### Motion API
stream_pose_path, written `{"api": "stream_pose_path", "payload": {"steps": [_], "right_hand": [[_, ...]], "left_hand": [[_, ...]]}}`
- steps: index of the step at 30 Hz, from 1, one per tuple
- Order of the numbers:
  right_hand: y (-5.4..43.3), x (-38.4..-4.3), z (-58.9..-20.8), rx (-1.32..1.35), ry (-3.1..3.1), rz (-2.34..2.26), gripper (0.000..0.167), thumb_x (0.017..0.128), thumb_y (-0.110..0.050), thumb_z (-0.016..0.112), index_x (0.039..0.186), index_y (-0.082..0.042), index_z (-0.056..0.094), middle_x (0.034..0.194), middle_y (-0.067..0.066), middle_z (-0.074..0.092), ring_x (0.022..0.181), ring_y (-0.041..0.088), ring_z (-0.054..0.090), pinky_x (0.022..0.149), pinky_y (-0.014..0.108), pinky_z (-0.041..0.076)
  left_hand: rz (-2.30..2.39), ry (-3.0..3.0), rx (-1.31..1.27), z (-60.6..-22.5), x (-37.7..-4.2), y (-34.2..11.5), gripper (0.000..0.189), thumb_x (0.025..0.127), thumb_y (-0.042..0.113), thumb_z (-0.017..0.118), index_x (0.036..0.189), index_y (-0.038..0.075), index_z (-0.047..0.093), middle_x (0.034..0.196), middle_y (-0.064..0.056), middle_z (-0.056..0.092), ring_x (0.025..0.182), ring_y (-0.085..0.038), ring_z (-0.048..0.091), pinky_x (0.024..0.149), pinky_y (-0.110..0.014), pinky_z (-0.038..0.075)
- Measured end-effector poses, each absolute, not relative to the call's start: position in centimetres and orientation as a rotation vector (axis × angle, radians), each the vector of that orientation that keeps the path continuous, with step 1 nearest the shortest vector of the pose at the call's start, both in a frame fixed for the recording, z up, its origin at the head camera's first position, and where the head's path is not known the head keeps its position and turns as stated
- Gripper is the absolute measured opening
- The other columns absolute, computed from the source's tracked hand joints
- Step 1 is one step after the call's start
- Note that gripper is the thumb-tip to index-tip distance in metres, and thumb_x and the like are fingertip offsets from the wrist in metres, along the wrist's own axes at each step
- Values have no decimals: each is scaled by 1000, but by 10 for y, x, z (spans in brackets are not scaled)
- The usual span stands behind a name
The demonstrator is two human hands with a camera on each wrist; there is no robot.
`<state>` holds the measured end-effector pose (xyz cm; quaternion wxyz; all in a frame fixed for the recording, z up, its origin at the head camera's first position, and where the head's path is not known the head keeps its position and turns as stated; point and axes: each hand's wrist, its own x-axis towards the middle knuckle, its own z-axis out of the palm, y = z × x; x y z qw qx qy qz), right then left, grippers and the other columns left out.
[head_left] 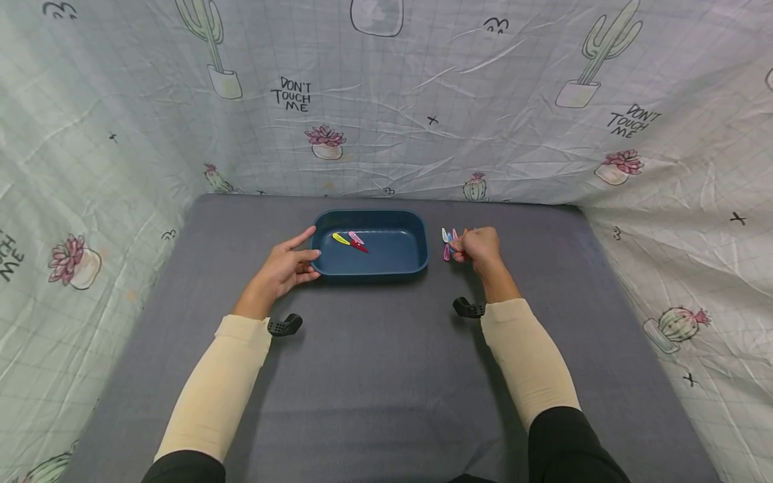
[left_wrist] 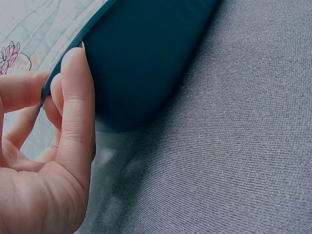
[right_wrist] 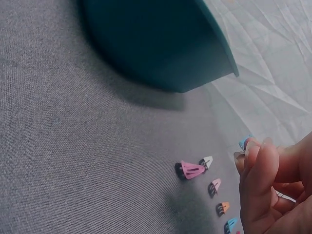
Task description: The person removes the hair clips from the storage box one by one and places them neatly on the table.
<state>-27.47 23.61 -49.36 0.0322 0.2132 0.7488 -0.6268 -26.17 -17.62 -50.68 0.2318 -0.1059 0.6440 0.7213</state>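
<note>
My left hand (head_left: 284, 270) holds the left end of a dark blue tray (head_left: 386, 274), its thumb and fingers at the rim. Inside the tray, toward the left, lie a yellow hair clip (head_left: 341, 238), a pink hair clip (head_left: 356, 237) and a red hair clip (head_left: 359, 247). Right of the tray, my right hand (head_left: 481, 248) pinches a small blue hair clip (right_wrist: 245, 142) between thumb and fingertips; most of that clip is hidden. Below it on the table are a magenta-pink clip (right_wrist: 191, 169), a white clip (right_wrist: 208, 162), and several others.
A grey cloth covers the table (head_left: 374, 349). Pale printed curtains (head_left: 398, 80) hang behind and at both sides. In the right wrist view, an orange clip (right_wrist: 223, 208) and another blue clip (right_wrist: 231, 224) lie in a loose row near the hand.
</note>
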Motion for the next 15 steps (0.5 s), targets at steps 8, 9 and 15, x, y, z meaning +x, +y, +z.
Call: {"api": "stream_pose_path", "payload": {"steps": [8, 9, 15], "right_hand": [[239, -275, -499, 685, 2316, -1922, 15, 91, 8, 69, 77, 2, 71, 56, -2, 64, 43, 4, 59, 46, 20, 55], [240, -275, -499, 685, 2317, -1920, 15, 91, 8, 69, 77, 2, 71, 56, -2, 64, 43, 4, 59, 46, 20, 55], [243, -275, -504, 703, 2312, -1913, 19, 90, 7, 70, 72, -1, 71, 55, -3, 64, 42, 4, 58, 45, 20, 54]], "left_hand": [[1985, 1766, -297, -507, -263, -176, 67, 103, 13, 66, 157, 46, 43, 95, -5, 56, 65, -11, 58, 69, -27, 63], [1986, 1765, -297, -507, -263, -176, 67, 103, 13, 66, 157, 46, 43, 95, -5, 56, 65, -11, 58, 69, -27, 63], [1982, 1761, -296, -508, -264, -176, 67, 103, 14, 66, 156, 46, 43, 96, -5, 56, 65, -11, 58, 70, -28, 63]]}}
